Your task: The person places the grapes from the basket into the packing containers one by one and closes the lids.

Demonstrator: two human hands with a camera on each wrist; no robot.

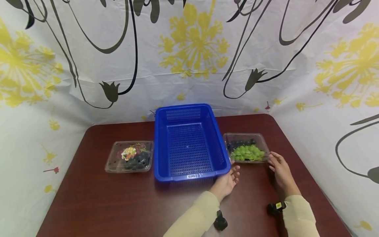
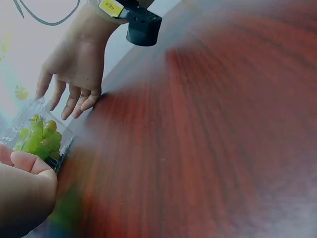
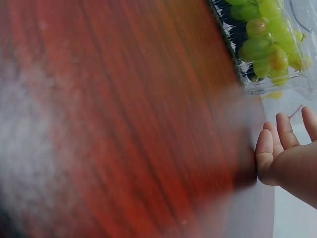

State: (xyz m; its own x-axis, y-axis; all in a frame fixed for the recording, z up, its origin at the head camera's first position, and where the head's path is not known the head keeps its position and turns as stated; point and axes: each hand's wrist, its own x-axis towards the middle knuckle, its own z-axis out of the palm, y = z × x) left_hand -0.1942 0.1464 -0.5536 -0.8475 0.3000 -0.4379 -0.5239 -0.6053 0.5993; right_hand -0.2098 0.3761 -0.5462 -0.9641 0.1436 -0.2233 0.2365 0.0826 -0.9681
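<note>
A clear plastic box [image 1: 248,148] of green grapes [image 1: 247,153] and dark grapes [image 1: 237,144] sits at the right of the table. At its front right corner is my right hand [image 1: 281,169], fingertips close to the plastic and fingers loosely bent. My left hand [image 1: 227,182] lies palm up by the front right corner of a blue basket [image 1: 192,176], its fingers reaching toward the grape box's front left. Green grapes [image 2: 42,136] show between both hands in the left wrist view. In the right wrist view, my right hand [image 3: 292,158] has spread fingers beside the box.
Left of the basket stands another clear box [image 1: 130,157] with dark fruit and a colourful label. The dark red table [image 1: 118,204] meets a patterned cloth [image 1: 189,89] at the back and sides. A small black camera [image 1: 220,222] hangs at the left wrist.
</note>
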